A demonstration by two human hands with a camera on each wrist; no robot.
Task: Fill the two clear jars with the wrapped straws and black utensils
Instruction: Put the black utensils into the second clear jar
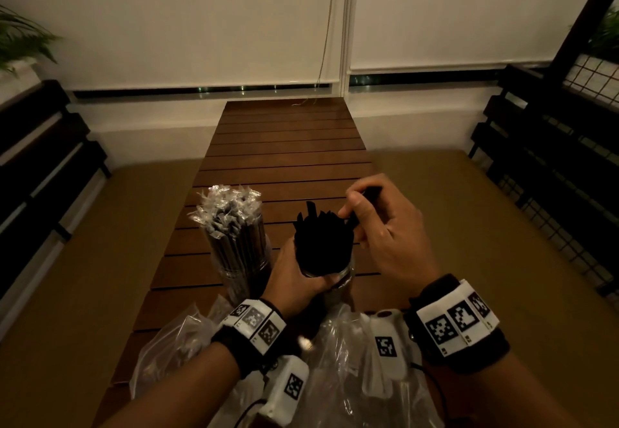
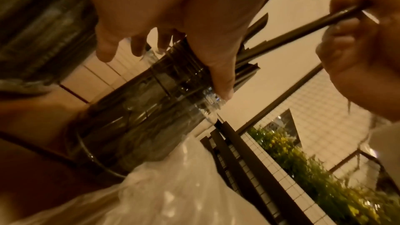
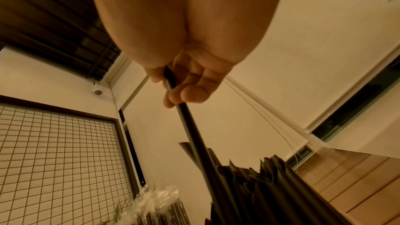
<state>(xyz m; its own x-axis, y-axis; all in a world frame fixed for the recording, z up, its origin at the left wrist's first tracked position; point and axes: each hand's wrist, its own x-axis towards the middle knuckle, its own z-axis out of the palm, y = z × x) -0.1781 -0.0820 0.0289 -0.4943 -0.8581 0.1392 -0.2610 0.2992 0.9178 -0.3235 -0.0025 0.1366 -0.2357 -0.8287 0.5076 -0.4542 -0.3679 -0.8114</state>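
the left hand (image 1: 294, 280) wraps around the rim of a clear jar (image 1: 341, 277) packed with black utensils (image 1: 321, 240), which stands on the slatted counter (image 1: 284, 146). the right hand (image 1: 385, 226) pinches one more utensil (image 3: 194, 126) between thumb and fingers, its lower end down among the others. just left, a second jar (image 1: 241, 273) holds the wrapped straws (image 1: 231, 216), with clear bags (image 1: 335, 360) lying at the near edge.
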